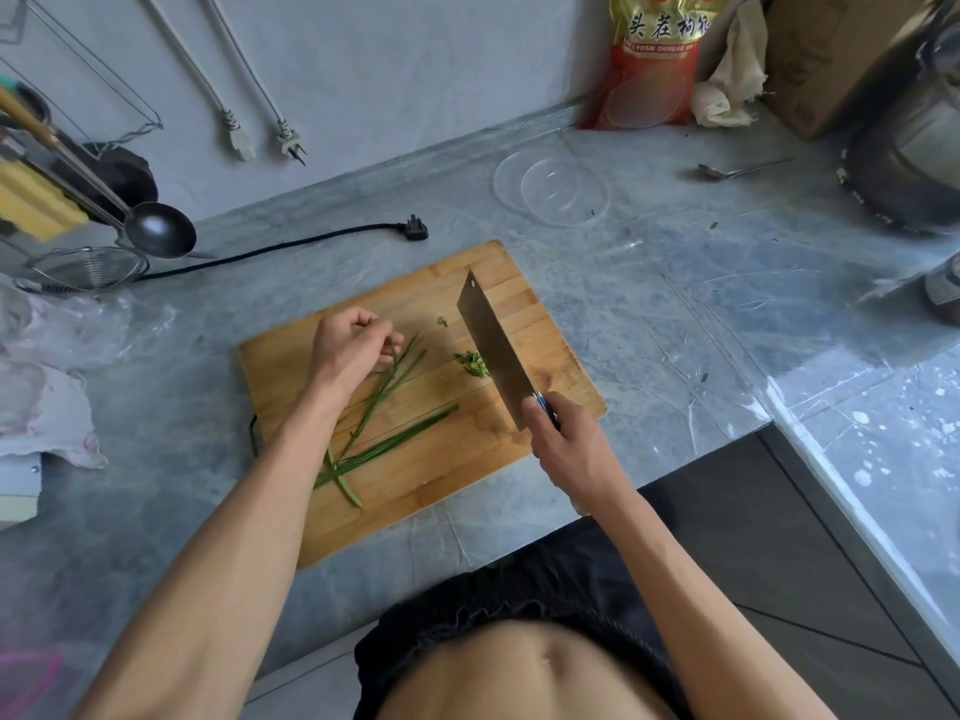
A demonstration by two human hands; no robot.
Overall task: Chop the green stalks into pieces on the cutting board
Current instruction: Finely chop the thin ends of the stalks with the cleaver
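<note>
Green stalks [384, 433] are lying slantwise across the wooden cutting board [415, 491], their cut ends toward the far side and their thicker ends crossing near the board's near-left edge. The left hand [353, 345] is hovering over the far tips of the stalks with its fingers curled in; whether the fingertips are pinching a stalk cannot be told. The right hand [563, 444] is gripping the blue handle of a cleaver [493, 345], whose broad blade is pointing away from the person, just right of a small heap of chopped green pieces [472, 363]. One more piece is lying apart, farther up the board. The board is resting on a grey tabletop [675, 314]. Beyond it, a clear glass dish [550, 187], a metal spoon [737, 169] and a red bag [649, 59] are sitting, with a black plug [415, 228] to the left.
</note>
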